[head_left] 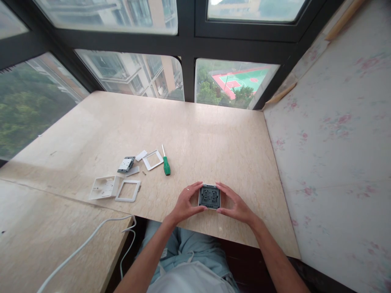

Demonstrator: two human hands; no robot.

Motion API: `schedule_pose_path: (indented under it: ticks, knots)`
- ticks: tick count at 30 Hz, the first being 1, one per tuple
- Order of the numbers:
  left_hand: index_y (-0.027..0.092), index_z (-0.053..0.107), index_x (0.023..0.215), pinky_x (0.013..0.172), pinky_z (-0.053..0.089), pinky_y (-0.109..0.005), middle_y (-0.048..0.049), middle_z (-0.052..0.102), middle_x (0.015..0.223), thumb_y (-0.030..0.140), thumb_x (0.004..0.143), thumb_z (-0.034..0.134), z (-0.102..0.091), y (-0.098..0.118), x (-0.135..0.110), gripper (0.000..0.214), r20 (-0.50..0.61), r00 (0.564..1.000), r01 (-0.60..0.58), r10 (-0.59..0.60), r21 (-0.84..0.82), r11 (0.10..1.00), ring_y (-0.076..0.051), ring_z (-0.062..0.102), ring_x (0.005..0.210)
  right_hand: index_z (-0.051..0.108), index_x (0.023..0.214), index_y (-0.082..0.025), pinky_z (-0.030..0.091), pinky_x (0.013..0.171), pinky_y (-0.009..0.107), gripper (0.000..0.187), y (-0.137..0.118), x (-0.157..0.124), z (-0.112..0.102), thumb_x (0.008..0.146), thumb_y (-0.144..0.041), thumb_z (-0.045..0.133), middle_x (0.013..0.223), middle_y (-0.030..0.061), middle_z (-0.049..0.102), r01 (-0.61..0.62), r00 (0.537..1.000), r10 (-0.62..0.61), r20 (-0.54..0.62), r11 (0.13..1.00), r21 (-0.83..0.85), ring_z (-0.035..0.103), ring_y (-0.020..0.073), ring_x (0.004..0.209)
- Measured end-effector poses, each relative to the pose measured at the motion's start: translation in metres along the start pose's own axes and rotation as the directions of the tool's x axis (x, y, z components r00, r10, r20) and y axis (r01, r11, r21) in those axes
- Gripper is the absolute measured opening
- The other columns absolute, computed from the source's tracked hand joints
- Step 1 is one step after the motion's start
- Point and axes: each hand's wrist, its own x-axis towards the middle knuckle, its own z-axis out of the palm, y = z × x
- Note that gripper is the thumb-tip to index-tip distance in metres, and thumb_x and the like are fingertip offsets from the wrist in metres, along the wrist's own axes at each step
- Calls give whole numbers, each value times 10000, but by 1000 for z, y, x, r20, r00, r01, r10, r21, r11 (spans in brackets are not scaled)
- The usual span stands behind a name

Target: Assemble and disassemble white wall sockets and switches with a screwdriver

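Observation:
A grey square switch module [209, 197] rests on the beige stone table [214, 138] near its front edge. My left hand [185, 202] grips its left side with fingers curled round it. My right hand [234, 203] holds the right side the same way. The module's back with its terminals faces up.
To the left lie a green-handled screwdriver [165, 163], two white frames [152, 159] [128, 191], a white back box [104, 187], another grey switch module [126, 164], small white pieces and screws. A white cable [91, 236] runs over the lower table at left. Windows stand behind; a floral-papered wall is at right.

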Motion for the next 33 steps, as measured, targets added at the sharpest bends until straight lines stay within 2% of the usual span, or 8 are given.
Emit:
schedule_pose_path:
  ticks: [12, 21, 26, 33]
  knots:
    - [300, 450, 1395, 1102, 365, -488, -103, 474, 1441, 507, 711, 776, -2, -4, -1, 785, 27, 1000, -5, 5, -10, 1000, -278, 440, 1337, 377, 1450, -303, 321, 1139, 527, 799, 0, 0, 1, 762, -454, 754, 1500, 110, 398, -7, 1000, 8, -12, 999, 39, 359, 289, 1396]
    - [289, 426, 1412, 1098, 359, -502, -128, 454, 1450, 574, 655, 782, -5, -2, -1, 883, 70, 997, -21, 20, 18, 1000, -303, 430, 1338, 345, 1469, -283, 304, 1145, 533, 806, -1, -1, 2, 784, -462, 731, 1505, 126, 380, 41, 999, -41, -13, 999, 23, 333, 300, 1407]
    - [291, 410, 1419, 1094, 365, -493, -120, 454, 1449, 546, 715, 757, -7, -1, -2, 825, 86, 996, -29, 27, 27, 999, -291, 432, 1336, 312, 1484, -278, 293, 1154, 527, 863, -1, -2, -1, 764, -462, 751, 1513, 128, 366, 21, 1000, -22, 15, 999, 33, 327, 296, 1410]
    - [282, 342, 1461, 1090, 368, -480, -125, 435, 1464, 544, 736, 741, -6, 0, -3, 868, 91, 995, -57, 49, 89, 994, -292, 423, 1342, 320, 1477, -286, 290, 1157, 523, 882, 1, -2, -1, 740, -455, 774, 1513, 123, 368, 16, 1000, -16, 21, 1000, 26, 322, 291, 1413]
